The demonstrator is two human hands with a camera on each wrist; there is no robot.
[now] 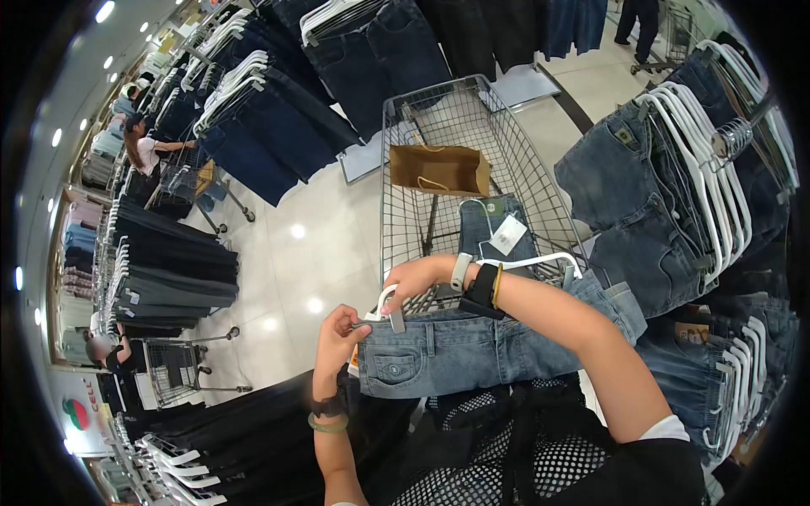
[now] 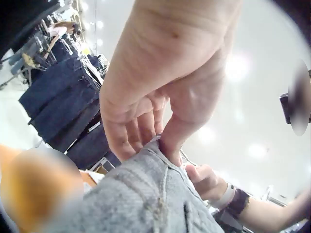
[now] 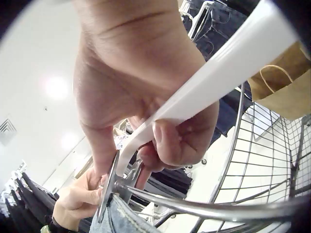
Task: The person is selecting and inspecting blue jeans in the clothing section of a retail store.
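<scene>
Light blue denim pants (image 1: pixel 460 350) lie across the near end of a shopping cart, in front of the person's body. At the left end of the waistband my left hand (image 1: pixel 339 337) pinches the denim between thumb and fingers, which the left wrist view shows close up. My right hand (image 3: pixel 146 97) grips a white hanger (image 3: pixel 218 77) near its end, thumb and fingers at the metal clip (image 3: pixel 111 189). That clip sits right at the waistband, close to my left hand. The hanger's other end (image 1: pixel 557 260) reaches over the pants' right side.
The wire cart (image 1: pixel 523 139) holds a brown paper bag (image 1: pixel 439 169) and another denim piece (image 1: pixel 498 223) with a white tag (image 1: pixel 508 235). Racks of denim (image 1: pixel 641 185) stand close on the right, dark jeans (image 1: pixel 371 63) ahead. Black clothes (image 1: pixel 270 438) hang at the near left. People (image 1: pixel 145 152) stand farther left.
</scene>
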